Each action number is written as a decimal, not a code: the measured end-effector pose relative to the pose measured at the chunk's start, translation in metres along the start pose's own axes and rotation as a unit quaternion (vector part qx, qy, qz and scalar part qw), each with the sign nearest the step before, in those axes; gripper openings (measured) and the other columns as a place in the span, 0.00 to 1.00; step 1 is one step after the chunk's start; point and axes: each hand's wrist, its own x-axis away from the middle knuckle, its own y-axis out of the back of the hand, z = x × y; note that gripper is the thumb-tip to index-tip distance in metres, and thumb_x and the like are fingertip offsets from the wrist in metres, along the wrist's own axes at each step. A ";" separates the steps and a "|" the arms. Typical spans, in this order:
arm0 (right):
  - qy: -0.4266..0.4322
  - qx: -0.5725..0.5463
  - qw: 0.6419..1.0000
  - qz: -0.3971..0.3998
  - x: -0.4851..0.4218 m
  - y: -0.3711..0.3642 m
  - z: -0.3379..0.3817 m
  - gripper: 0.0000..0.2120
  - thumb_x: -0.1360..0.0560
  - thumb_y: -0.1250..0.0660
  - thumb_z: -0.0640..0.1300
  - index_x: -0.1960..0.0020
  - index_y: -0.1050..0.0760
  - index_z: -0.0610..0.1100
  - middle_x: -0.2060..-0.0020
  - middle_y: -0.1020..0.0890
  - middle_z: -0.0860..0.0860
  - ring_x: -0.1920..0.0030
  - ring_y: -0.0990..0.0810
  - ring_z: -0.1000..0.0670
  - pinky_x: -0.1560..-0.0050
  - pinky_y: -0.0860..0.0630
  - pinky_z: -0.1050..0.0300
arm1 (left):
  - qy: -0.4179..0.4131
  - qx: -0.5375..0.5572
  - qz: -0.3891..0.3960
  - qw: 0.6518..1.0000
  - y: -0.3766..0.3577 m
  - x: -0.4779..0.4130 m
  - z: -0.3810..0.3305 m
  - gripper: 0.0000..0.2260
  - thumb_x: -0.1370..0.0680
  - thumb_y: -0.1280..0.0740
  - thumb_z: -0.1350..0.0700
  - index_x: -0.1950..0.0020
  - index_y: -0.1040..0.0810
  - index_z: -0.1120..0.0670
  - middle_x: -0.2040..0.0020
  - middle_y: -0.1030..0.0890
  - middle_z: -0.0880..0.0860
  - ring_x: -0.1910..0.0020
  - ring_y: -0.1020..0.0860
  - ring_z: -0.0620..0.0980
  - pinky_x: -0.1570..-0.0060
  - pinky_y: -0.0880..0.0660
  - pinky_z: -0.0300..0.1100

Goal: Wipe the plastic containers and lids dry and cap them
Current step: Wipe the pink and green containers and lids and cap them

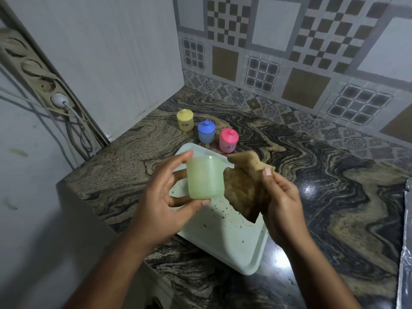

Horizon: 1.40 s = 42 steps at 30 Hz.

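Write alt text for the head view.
Left hand holds an uncapped green container while the right hand grips a brown cloth beside it, above a white tray. Yellow container, blue container and pink container, capped, stand behind on the counter.

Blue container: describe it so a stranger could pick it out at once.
On the marbled countertop, beyond the pale tray, three small capped containers stand in a diagonal row towards the tiled corner. The blue container is the middle one, with the yellow container farther back on its left and the pink container nearer on its right; only it is blue.
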 end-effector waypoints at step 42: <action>0.088 0.085 0.986 0.110 0.009 -0.025 0.021 0.18 0.17 0.42 0.46 0.61 0.23 0.40 0.73 0.30 0.45 0.76 0.35 0.48 0.79 0.40 0.58 | 0.060 -0.008 0.002 0.998 -0.015 -0.007 -0.001 0.40 0.41 0.17 0.59 0.30 0.26 0.47 0.34 0.20 0.49 0.33 0.24 0.47 0.44 0.19 0.50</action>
